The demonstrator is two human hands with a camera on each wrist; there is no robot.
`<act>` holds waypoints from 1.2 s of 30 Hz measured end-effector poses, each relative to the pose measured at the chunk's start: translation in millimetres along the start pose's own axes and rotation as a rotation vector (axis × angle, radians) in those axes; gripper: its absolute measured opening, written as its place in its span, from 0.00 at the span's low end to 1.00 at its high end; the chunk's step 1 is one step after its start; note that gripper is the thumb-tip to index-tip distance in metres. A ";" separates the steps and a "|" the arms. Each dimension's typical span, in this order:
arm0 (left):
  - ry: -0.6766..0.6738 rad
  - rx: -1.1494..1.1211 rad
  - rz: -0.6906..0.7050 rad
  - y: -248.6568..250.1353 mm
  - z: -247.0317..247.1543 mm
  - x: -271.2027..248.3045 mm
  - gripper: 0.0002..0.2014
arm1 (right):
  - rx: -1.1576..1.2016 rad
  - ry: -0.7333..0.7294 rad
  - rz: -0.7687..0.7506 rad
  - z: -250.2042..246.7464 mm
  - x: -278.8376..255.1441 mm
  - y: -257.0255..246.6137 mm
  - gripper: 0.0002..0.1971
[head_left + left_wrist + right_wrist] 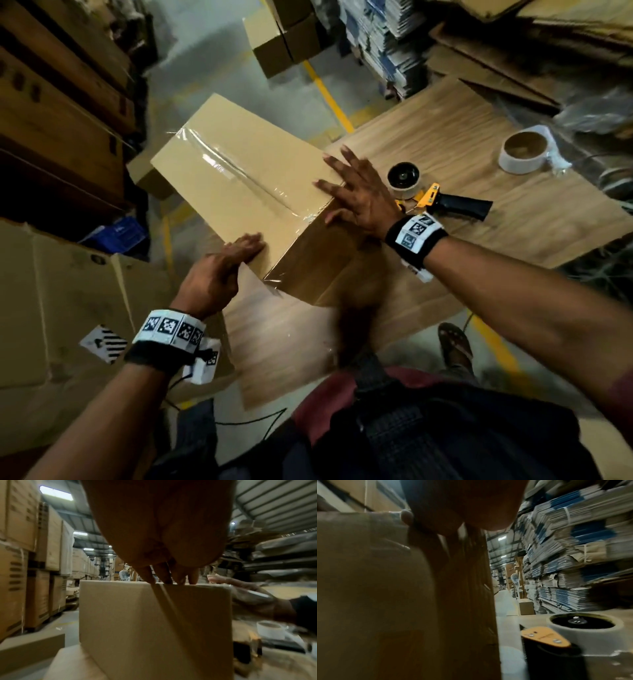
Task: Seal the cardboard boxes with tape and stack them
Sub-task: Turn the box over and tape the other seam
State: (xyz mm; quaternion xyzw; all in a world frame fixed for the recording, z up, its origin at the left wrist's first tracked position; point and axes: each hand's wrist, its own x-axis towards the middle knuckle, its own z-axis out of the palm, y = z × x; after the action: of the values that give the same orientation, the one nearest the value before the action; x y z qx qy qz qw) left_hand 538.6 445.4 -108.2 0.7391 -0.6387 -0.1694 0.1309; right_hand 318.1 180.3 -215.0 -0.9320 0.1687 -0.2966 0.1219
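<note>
Head view: both hands (219, 270) (356, 198) flat on box (239, 178)

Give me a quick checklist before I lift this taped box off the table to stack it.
1. Tape strip runs the full top seam of the box: ok, and it wraps over the near edge.
2. Tape end on the near side pressed flat: not ok, it looks wrinkled at the lower corner.
3. Left hand placed: ok, flat at the box's near corner.
4. Right hand placed: ok, fingers spread over the right edge; neither hand has a carrying grip yet.
5. Tape dispenser clear of the box: ok, lying on the table beside it.
6. Bottom seam taped: cannot tell, hidden.
</note>
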 end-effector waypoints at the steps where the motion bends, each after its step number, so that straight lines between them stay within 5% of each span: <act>1: -0.050 -0.002 0.014 -4.9 -0.8 -5.0 0.40 | -0.070 -0.063 -0.020 -4.0 -3.2 4.0 0.44; 4: -0.107 0.124 0.086 -17.3 -1.2 -8.7 0.44 | -0.207 -0.218 -0.013 -21.3 -5.1 4.1 0.57; 12: 0.153 0.224 0.129 -36.7 17.1 0.6 0.39 | -0.159 -0.136 -0.123 11.6 16.0 -80.7 0.43; 17: 0.142 0.218 0.126 -39.6 19.8 2.2 0.40 | -0.287 -0.240 -0.240 3.8 -0.5 -65.9 0.56; 24: 0.256 0.202 0.185 -33.9 28.5 -4.2 0.39 | -0.178 -0.293 -0.077 13.4 10.0 -118.5 0.48; 30: 0.302 0.242 0.087 -21.1 44.6 -15.0 0.41 | -0.277 -0.341 -0.220 9.9 4.0 -104.0 0.60; 36: 0.387 0.120 0.033 -17.4 52.9 -13.5 0.37 | -0.266 -0.367 -0.156 7.1 4.7 -110.2 0.60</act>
State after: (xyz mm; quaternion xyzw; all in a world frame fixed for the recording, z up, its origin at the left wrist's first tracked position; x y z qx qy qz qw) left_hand 530.4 462.5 -162.3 0.7538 -0.6226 0.0163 0.2095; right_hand 352.6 280.0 -182.1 -0.9884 0.1088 -0.1061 0.0035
